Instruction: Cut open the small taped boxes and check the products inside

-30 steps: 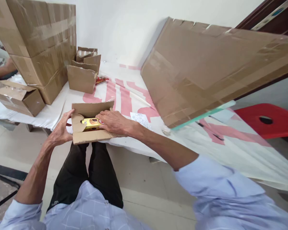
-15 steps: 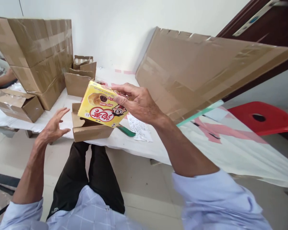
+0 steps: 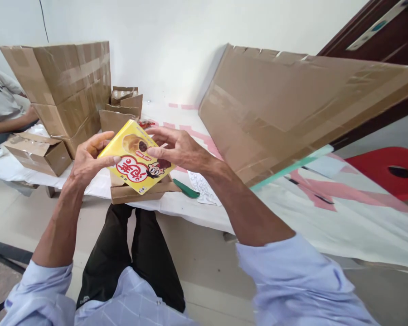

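Observation:
A yellow snack box with red lettering and a cartoon face is held up, tilted, between both hands. My left hand grips its left corner, thumb across the front. On the opposite side my right hand holds the box with its thumb on the front; its other fingers are partly hidden behind. Below the snack box an open cardboard box rests at the table's front edge, mostly covered from view. Just to its right lies a green-handled tool, and beside that a printed white sheet.
Taped cartons are stacked at the left, with a smaller carton in front. Open boxes stand behind the snack box. A large cardboard sheet leans at the right, near a red stool. Another person sits far left.
My left hand has moved up and right and taken hold of the snack box. The snack box has turned to a steeper tilt, still in my right hand. The view has shifted slightly.

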`<move>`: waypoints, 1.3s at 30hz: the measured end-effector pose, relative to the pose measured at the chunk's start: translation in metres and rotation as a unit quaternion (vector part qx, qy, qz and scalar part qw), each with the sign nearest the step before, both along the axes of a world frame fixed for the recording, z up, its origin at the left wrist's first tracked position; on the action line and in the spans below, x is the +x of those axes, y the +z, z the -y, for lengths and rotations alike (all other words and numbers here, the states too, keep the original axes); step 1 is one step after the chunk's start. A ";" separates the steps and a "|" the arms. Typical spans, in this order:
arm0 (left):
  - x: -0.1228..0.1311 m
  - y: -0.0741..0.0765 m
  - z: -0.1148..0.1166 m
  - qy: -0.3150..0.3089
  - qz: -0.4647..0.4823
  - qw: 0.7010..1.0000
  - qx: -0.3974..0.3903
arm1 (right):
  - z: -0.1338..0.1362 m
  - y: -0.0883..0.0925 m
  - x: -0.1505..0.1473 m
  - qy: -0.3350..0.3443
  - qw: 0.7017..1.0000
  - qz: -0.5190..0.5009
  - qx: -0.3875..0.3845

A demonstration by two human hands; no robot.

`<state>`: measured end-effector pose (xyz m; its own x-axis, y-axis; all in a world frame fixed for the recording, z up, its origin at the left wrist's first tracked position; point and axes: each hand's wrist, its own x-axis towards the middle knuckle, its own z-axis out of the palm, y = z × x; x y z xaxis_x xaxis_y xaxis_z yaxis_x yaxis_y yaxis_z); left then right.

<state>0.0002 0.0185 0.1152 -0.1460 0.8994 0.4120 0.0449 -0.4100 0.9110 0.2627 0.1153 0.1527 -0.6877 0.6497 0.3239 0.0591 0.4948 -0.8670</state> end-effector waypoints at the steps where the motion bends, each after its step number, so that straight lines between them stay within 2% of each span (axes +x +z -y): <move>1: -0.003 0.002 -0.005 0.017 0.005 1.000 0.019 | 0.000 -0.001 -0.001 0.008 1.000 -0.017 -0.020; 5: -0.002 -0.003 -0.017 0.065 0.047 0.993 0.090 | 0.003 -0.014 -0.013 -0.048 0.981 -0.159 -0.101; 8: 0.017 -0.017 -0.013 0.038 0.052 0.996 0.056 | 0.009 -0.026 -0.028 -0.085 0.957 -0.236 -0.146; 10: 0.032 -0.026 -0.008 0.023 0.051 0.998 0.018 | 0.015 -0.031 -0.038 -0.071 0.951 -0.250 -0.168; 12: 0.043 -0.029 -0.005 0.031 0.056 0.998 -0.001 | 0.019 -0.033 -0.044 -0.046 0.953 -0.244 -0.174; 14: 0.044 -0.025 -0.005 0.046 0.059 0.997 0.002 | 0.017 -0.035 -0.046 -0.050 0.958 -0.241 -0.148; 18: 0.025 -0.005 -0.014 0.048 0.031 0.998 0.017 | -0.003 -0.038 -0.038 -0.143 0.963 -0.223 -0.045; 21: 0.009 0.004 -0.025 0.052 -0.002 0.999 0.013 | -0.021 -0.046 -0.035 -0.164 0.970 -0.177 -0.026; 25: -0.003 -0.006 -0.042 0.064 -0.026 0.997 -0.046 | -0.038 -0.063 -0.041 -0.157 0.977 -0.101 -0.100; 28: -0.007 -0.020 -0.052 0.061 -0.026 0.993 -0.094 | -0.044 -0.072 -0.043 -0.166 0.970 -0.052 -0.169; 30: -0.008 -0.026 -0.056 0.059 -0.027 0.993 -0.102 | -0.045 -0.074 -0.042 -0.165 0.967 -0.038 -0.189; 36: -0.012 -0.023 -0.061 0.068 -0.028 0.991 -0.115 | -0.046 -0.074 -0.042 -0.168 0.968 -0.027 -0.187; 39: -0.015 -0.017 -0.059 0.071 -0.019 0.990 -0.122 | -0.046 -0.072 -0.043 -0.160 0.979 -0.047 -0.120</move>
<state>-0.0149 0.0779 0.0978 -0.2670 0.9444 0.1919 0.1233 -0.1640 0.9787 0.2201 0.1611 0.0806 -0.4104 0.8925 0.1872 0.0919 0.2447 -0.9652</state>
